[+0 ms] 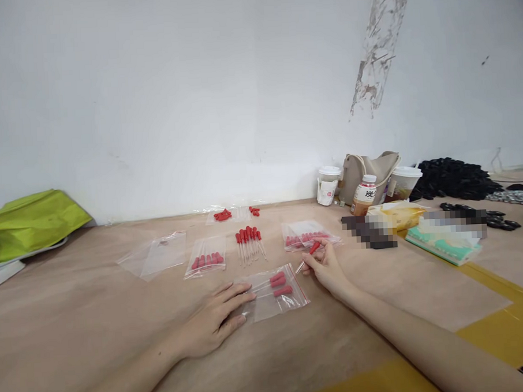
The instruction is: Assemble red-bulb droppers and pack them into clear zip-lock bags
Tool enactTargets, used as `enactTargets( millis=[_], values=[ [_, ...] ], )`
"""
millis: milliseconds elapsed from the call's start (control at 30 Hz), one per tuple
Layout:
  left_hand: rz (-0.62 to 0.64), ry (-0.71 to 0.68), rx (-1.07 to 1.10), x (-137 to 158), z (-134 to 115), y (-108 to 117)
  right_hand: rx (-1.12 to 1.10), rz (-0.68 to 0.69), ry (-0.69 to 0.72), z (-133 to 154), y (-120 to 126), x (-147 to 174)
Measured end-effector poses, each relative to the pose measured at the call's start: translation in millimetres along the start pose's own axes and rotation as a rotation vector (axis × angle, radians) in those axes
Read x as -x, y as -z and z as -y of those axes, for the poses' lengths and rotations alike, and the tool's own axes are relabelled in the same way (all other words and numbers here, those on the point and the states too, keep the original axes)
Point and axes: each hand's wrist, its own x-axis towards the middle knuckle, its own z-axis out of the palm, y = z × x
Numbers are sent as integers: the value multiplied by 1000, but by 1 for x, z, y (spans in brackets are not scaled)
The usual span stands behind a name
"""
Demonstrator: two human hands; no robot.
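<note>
My right hand [327,268] pinches a glass dropper [314,248] by its red rubber bulb, the clear tube pointing down and left. Its tip is close to the right end of a clear zip bag [267,317] lying flat. Inside that bag are a few droppers with red bulbs [283,290]. My left hand [219,319] lies with fingers spread, fingertips resting on the bag's left end. Behind the bag is a group of loose droppers [248,237], bulbs away from me. Filled zip bags lie to the left [207,256] and right [308,231] of them.
Flat clear bags [164,255] lie at left. Loose red bulbs [222,215] sit near the wall. At right stand a paper cup [329,187], a bottle [364,196], a beige bag [384,164], a tissue pack [441,246] and black items [455,179]. A lime-green bag [32,220] is far left.
</note>
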Motion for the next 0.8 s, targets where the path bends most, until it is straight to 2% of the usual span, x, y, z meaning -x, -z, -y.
enactTargets(
  millis=[233,333,533,633,800],
  values=[
    [-14,-6,-10,0,1,-1,-15,96,-28,2,-3,14],
    [-4,9,-12,1,0,0,-36,98,-38,5,-1,18],
    [13,27,-22,0,0,0,-120,132,-164,10,2,20],
    [13,17,-31,1,1,-1,54,201,-154,11,6,20],
    [-9,9,-28,2,0,-1,531,293,71,9,12,16]
  ],
)
